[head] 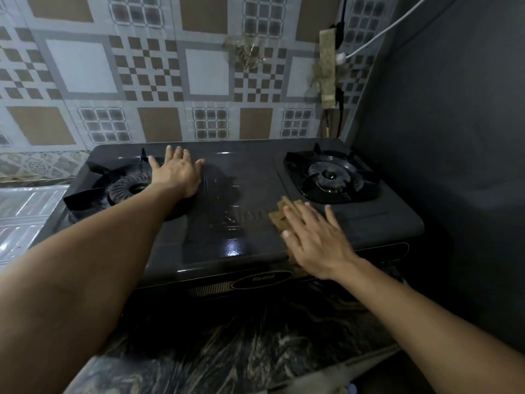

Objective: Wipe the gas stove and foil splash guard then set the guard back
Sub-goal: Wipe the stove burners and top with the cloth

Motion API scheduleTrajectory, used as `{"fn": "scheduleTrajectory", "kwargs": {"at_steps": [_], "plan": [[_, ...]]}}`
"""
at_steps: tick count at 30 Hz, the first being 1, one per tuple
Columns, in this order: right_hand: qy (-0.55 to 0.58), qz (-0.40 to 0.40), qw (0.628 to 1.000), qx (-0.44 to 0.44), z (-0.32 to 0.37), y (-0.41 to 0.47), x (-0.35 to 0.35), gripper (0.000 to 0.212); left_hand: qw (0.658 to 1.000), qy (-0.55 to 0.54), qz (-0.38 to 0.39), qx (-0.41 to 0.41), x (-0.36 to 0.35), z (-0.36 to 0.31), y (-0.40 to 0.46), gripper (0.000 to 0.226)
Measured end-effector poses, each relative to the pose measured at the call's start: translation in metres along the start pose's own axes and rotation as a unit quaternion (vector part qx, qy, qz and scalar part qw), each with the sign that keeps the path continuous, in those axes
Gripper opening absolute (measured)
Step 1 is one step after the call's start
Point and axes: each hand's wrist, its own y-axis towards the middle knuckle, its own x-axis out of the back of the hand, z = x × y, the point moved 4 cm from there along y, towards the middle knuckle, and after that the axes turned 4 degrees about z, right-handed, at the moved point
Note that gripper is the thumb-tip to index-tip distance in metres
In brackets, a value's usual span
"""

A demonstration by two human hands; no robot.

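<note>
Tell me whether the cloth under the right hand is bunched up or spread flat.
Spread flat. The brown cloth lies thin against the stove top, pressed under the straight fingers of the right hand.

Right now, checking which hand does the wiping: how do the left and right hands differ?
The left hand lies bare on the stove by the left burner, while the right hand presses a brown cloth near the front, below the right burner. The left reaches farther back than the right. Both are flat, fingers straight.
</note>
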Motion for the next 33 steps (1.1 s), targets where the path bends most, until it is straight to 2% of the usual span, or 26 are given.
{"fn": "scheduleTrajectory", "kwargs": {"at_steps": [3, 6, 9, 11, 15, 17, 20, 25, 29, 33], "plan": [[-0.009, 0.005, 0.998, -0.058, -0.048, -0.015, 0.0, 0.077, 0.992, 0.106, -0.036, -0.063, 0.01, -0.024, -0.013, 0.06], [-0.015, -0.022, 0.996, -0.085, -0.051, -0.019, 0.004, 0.076, 0.986, 0.091, -0.025, -0.139, 0.012, -0.058, -0.028, 0.048], [-0.03, -0.059, 0.998, -0.004, 0.0, -0.014, 0.0, 0.064, 0.981, 0.026, 0.012, -0.191, 0.009, -0.093, -0.043, 0.04], [-0.016, -0.069, 0.995, 0.066, 0.039, -0.014, -0.007, 0.059, 0.98, 0.013, 0.037, -0.194, 0.008, -0.114, -0.052, 0.039], [-0.008, -0.084, 0.991, 0.101, 0.054, -0.016, -0.008, 0.054, 0.978, 0.021, 0.075, -0.191, 0.008, -0.149, -0.066, 0.035], [-0.005, -0.084, 0.993, 0.081, 0.022, -0.021, -0.005, 0.054, 0.977, 0.028, 0.084, -0.192, 0.004, -0.162, -0.072, 0.035], [-0.027, -0.057, 0.998, 0.003, -0.053, -0.034, -0.002, 0.063, 0.979, 0.03, 0.092, -0.182, -0.002, -0.176, -0.078, 0.038], [-0.034, -0.025, 0.994, -0.104, -0.177, -0.052, 0.007, 0.049, 0.979, 0.025, 0.076, -0.19, -0.02, -0.194, -0.083, 0.041], [-0.037, 0.002, 0.992, -0.123, -0.212, -0.042, 0.012, 0.053, 0.981, 0.028, 0.078, -0.176, -0.031, -0.208, -0.089, 0.041], [-0.009, -0.013, 0.99, -0.138, -0.212, -0.034, 0.008, 0.055, 0.982, 0.032, 0.082, -0.166, -0.032, -0.207, -0.103, 0.043]]}}
